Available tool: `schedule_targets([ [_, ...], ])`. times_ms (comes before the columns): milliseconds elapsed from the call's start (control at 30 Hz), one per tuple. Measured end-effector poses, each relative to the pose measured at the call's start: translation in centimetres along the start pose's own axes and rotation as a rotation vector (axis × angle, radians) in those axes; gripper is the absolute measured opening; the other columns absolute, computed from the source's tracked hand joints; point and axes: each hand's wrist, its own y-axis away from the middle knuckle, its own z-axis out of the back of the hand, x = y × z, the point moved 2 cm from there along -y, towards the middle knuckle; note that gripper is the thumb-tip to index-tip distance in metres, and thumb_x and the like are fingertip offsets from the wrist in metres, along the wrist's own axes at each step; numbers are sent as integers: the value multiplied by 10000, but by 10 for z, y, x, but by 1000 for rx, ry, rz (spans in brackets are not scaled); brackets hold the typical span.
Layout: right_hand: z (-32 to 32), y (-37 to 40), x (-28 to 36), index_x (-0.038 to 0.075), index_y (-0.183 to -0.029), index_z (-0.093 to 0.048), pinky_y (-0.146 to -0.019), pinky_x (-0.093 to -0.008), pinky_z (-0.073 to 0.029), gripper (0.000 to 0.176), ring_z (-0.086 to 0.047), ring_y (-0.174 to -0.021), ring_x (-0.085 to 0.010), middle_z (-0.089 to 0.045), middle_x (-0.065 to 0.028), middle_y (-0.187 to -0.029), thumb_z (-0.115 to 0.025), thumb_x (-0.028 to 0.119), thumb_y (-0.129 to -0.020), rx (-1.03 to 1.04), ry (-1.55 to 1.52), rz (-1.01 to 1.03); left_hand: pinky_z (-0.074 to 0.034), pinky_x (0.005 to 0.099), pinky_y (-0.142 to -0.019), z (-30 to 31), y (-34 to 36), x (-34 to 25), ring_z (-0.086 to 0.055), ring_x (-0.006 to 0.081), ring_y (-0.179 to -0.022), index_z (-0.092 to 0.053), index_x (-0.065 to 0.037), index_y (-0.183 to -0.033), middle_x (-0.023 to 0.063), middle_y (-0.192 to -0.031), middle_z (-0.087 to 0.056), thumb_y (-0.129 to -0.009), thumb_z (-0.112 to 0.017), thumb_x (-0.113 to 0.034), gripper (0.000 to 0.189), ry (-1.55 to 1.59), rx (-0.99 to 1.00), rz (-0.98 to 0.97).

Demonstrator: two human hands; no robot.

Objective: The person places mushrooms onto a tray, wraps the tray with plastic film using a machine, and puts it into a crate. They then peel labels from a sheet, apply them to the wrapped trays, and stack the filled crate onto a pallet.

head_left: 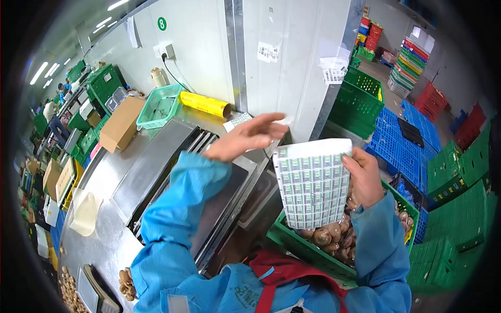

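Note:
My right hand [367, 176] pinches the right edge of a sheet of labels [313, 185], printed in rows of small green-and-white stickers with a blank white strip along the top. My left hand [248, 138] is raised to the left of the sheet, apart from it, with its fingers stretched out; no object shows in it. Beneath the sheet stands a green crate [292, 248] of packed brown mushrooms [329, 237] under shiny clear film. The sheet hides part of the crate and its contents.
A steel wrapping machine [156, 156] stands on the metal table at left. Behind it are a yellow film roll [204, 103], a light-green basket [156, 121] and a cardboard box [122, 124]. Loose mushrooms [70, 292] lie lower left. Blue pallets [389, 135] and green crates [449, 219] stand right.

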Motion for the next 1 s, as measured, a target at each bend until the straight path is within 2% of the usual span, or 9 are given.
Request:
schedule_targets([
  [100,9,12,-14,-15,-949,-592,-724,-230,-429,156,-554,-775,-74,-632,-42,-859,-515,111,-899,-91,-108,36,-328,356,-999,-28,22,35,-445,205,-1167,-248,-63,-1398,102,-1294,-452,-701,-737,-325,891,167,-138,4],
  [300,-29,36,-31,-32,-986,-582,-780,-236,-420,160,-553,-827,-90,-624,-32,-887,-507,72,-891,-280,-243,110,-426,261,-840,-70,19,57,-559,109,-908,-540,-18,-1144,34,-982,-611,-842,-615,-113,326,390,-465,-143],
  [400,3,55,-19,-31,-1036,-573,-823,-243,-408,230,-551,-874,-105,-615,-40,-932,-513,114,-868,-142,71,-37,-419,212,-700,-53,19,50,-525,50,-748,-635,-7,-903,0,-803,-627,-859,-620,-171,170,359,-416,-114],
  [500,13,47,7,-11,-1092,-559,-838,-273,-409,298,-550,-924,-135,-604,-67,-998,-514,139,-839,-50,74,82,-424,213,-684,-45,22,39,-526,49,-739,-632,-15,-899,-9,-793,-617,-851,-632,-179,171,266,-318,-10],
  [600,-5,37,41,-23,-1125,-537,-898,-303,-392,350,-547,-986,-168,-601,-112,-1048,-568,124,-809,38,463,155,-426,214,-677,-53,15,36,-519,47,-738,-627,-23,-899,-17,-768,-597,-838,-647,-170,160,164,-219,8],
  [733,-20,27,20,-12,-1316,-362,-946,-338,-382,568,-501,-1095,-224,-508,-177,-1190,-619,181,-848,348,320,19,-430,224,-724,-71,11,26,-522,55,-793,-607,-7,-929,-11,-825,-597,-839,-636,-109,139,68,-137,-67],
  [833,-20,25,11,-15,-1321,-355,-948,-343,-381,551,-502,-1094,-221,-514,-164,-1181,-594,188,-868,402,-70,-153,-427,226,-752,-68,15,31,-521,55,-832,-598,4,-943,-6,-855,-603,-850,-617,-97,138,77,-108,-53],
  [900,-21,22,21,-5,-1327,-358,-966,-356,-362,538,-474,-1133,-225,-499,-148,-1204,-581,146,-861,374,-34,-177,-432,231,-743,-63,16,33,-526,52,-824,-594,12,-938,-1,-851,-611,-859,-606,-113,148,146,97,14],
  [1000,-40,12,46,45,-1249,-469,-956,-354,-350,476,-450,-1135,-243,-481,-113,-1215,-594,76,-792,527,473,313,-440,224,-721,-56,7,35,-545,53,-810,-601,20,-973,11,-844,-621,-870,-594,-141,192,262,286,98],
])
